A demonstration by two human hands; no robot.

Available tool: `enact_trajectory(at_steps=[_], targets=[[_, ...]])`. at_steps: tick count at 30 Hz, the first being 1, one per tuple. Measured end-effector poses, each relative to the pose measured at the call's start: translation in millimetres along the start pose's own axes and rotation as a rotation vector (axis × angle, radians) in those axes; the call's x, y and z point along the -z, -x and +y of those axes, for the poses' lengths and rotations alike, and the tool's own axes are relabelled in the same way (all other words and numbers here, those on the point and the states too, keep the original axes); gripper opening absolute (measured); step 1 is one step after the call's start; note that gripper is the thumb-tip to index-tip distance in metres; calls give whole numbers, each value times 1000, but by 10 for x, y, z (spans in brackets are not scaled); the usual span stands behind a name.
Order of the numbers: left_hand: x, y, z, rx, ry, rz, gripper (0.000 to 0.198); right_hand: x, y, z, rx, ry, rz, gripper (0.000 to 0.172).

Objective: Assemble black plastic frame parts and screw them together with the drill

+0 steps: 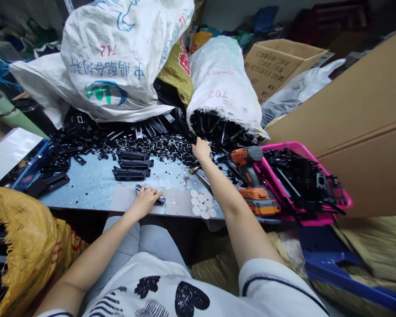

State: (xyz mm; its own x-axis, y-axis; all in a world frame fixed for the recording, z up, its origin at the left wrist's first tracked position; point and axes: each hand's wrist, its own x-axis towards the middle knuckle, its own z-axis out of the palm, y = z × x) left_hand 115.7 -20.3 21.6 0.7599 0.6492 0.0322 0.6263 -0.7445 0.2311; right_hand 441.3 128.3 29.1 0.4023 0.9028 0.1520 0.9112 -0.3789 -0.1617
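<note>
My left hand (146,203) is at the table's front edge, its fingers closed over a dark, narrow part with shiny ends (160,200). The palm side and the middle of that part are hidden. My right hand (202,149) reaches forward to the right end of a heap of small black pieces with silvery pins (165,147). Its fingers are bent together, and whatever they hold is hidden. Just beyond it gapes the mouth of a white woven sack (222,83) with long black parts inside. Several black bars (132,171) lie in a stack behind my left hand.
An orange cordless drill (251,180) stands right of my right forearm, beside a pink basket (345,196) of black parts. Pale round discs (202,203) lie at the front edge. A large white sack (108,57) rises behind the heap; a yellow sack (36,229) stands left.
</note>
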Motion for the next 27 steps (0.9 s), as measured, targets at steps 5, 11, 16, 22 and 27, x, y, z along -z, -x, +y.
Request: enact_trajectory(at_steps=[5,11,16,22,27], targets=[[74,-57,-16,81,-109,-21,46,-25,-370,-251,-94,5,106,40],[109,-7,5,123,-150,-44,44,154,-717,-164,-234,6,204,53],[35,-20,-8,150,-163,-45,47,183,-689,64,-99,-138,-36,69],[-70,0,-80,141,-119,-43,41,43,-312,134,391,-103,-175,42],[-63,-2,-89,145,-73,-14,36,81,-381,95,510,185,1,40]])
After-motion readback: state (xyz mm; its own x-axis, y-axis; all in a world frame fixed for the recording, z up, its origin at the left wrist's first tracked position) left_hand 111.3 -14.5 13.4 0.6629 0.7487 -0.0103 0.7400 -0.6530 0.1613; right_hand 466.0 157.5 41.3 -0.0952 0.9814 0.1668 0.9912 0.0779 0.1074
